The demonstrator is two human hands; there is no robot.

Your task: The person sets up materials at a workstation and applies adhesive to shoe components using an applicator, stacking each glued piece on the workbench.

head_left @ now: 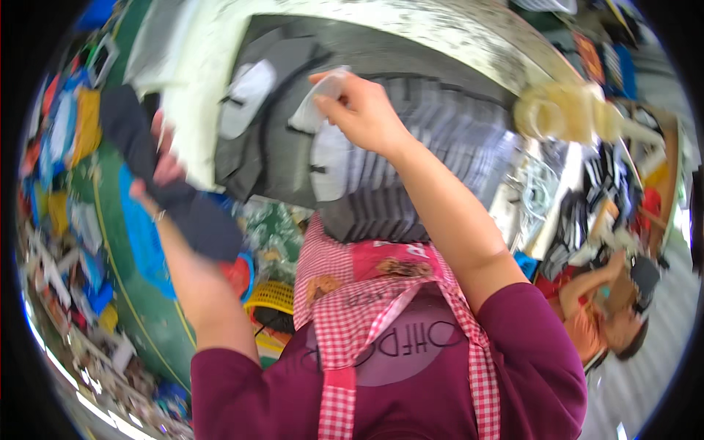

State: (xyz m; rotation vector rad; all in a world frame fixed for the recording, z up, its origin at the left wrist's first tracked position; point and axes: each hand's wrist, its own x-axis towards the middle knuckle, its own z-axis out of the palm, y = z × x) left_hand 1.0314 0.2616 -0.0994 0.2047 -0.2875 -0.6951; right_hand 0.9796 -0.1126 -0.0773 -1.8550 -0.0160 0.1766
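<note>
Worktable: we work over a white tabletop (192,139), with a dark grey panel (290,158) lying below our right grip.
Room: green floor (154,323) spreads below our left grip, marked with yellow lines.
Right grip: our right hand (363,110) pinches a small white piece (312,110) between thumb and fingers, above the panel.
Left grip: our left hand (167,167) grasps a long dark piece (213,227), off the table's left side; blur hides the exact finger contact.
Overlapping row: grey-and-white pieces (440,132) fan out to the right of our right grip and nearer to us.
Loose piece: a white-and-grey one (249,95) lies just left of our right grip.
Fixture: a pale yellow rounded object (561,114) sits well right of our right grip.
Baskets: a blue one (144,246) is beneath our left grip; a yellow one (279,295) is nearer to our body.
Plastic: clear crumpled film (271,224) lies between the baskets and the table.
Co-worker: a person in orange (585,330) is far right of both grips.
In the way: our right forearm covers part of the row; the dark piece hides some of our left hand.
</note>
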